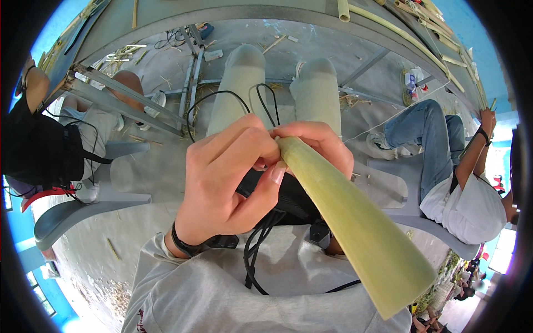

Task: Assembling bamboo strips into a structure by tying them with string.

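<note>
A pale yellow-green plant stalk (355,216) slants across the view. Its narrow end lies between my hands and its broad end reaches toward the lower right, close to the camera. My left hand (222,175) is closed, with thumb and bent fingers pinching at the narrow tip. My right hand (327,145) curls around that same end from the far side, its palm and some fingers hidden behind the stalk. Whether a thin peeled strand lies between the fingertips is too small to tell. Both hands are above my lap, in front of my light trousers (244,83).
A metal-framed table (166,21) spans the far side, with cut stalks (383,25) on its right part. Black cables (255,250) hang by my body. One person sits at left, another in jeans (425,133) at right. Plant scraps litter the floor (139,216).
</note>
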A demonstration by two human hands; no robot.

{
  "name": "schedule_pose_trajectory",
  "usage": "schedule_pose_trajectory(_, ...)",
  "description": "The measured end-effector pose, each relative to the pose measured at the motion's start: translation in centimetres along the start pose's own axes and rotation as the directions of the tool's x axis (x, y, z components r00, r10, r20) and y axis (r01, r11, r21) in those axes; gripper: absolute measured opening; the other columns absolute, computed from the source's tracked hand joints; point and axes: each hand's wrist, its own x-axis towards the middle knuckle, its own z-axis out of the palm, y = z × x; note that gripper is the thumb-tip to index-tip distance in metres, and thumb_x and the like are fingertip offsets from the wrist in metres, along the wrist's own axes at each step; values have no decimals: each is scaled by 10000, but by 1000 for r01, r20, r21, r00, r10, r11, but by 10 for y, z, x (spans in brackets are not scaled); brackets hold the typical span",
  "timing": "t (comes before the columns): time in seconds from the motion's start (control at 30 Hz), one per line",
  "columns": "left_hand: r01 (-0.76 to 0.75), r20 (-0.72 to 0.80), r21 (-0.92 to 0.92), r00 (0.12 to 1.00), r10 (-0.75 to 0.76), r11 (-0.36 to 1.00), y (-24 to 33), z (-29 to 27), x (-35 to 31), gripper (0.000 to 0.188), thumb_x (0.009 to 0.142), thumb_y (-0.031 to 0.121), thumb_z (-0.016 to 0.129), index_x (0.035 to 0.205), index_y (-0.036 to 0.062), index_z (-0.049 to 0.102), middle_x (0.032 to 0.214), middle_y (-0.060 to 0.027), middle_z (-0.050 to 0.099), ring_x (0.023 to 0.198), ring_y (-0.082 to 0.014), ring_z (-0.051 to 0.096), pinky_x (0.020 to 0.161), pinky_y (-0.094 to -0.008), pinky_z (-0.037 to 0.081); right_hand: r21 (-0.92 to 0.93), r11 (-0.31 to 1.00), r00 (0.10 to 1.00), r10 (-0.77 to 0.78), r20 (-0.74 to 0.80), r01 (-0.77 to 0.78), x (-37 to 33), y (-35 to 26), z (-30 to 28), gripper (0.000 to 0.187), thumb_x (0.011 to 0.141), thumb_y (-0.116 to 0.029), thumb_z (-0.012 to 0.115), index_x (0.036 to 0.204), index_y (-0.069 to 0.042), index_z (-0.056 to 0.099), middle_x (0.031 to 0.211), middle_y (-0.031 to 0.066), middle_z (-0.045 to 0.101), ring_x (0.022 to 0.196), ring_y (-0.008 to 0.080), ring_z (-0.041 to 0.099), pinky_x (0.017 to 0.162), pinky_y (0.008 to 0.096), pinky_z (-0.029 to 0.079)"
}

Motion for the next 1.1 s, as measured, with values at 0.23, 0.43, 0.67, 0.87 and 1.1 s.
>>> schedule_pose_trajectory(0.23,9,11,20,1000,-9,1000,2,-1,1,140,716,-10,664,812,27,570,710,-66,535,542,-191,534,507,-278,444,23,999,999,32,-13,-31,0,-6,0,364,917,5,641,1275,28,581,1189,160,677,977,219,691,830,330,557)
schedule_pose_trajectory(0.43,13,-11,11,1000,-13,1000,1,1,-1,156,704,-28,668,817,26,575,705,-66,534,542,-188,537,496,-279,434,15,1000,1000,-13,-9,14,1,-3,0,363,918,-1,645,1275,26,584,1190,163,677,980,220,693,827,328,559)
schedule_pose_trajectory(0.67,7,-23,26,1000,-7,1000,1,2,-3,158,703,-30,669,821,22,577,709,-70,537,544,-192,538,490,-281,425,-14,999,999,-36,3,36,1,0,0,354,924,-2,644,1270,36,582,1186,171,677,982,216,693,827,325,558)
schedule_pose_trajectory(0.87,-7,-10,46,1000,8,999,0,-2,-2,168,683,-3,659,826,20,575,729,-76,532,562,-208,532,499,-292,427,-14,1000,1000,1,-8,-1,-1,-1,1,350,923,-1,646,1265,38,585,1185,169,679,986,216,693,828,320,556)
schedule_pose_trajectory(1.1,-52,-11,52,999,52,997,-2,-1,-3,192,642,4,634,820,24,566,736,-81,508,562,-228,512,504,-305,424,52,998,1000,22,-16,-21,-1,-2,1,358,925,-17,654,1271,39,579,1171,174,685,976,222,698,833,327,557)
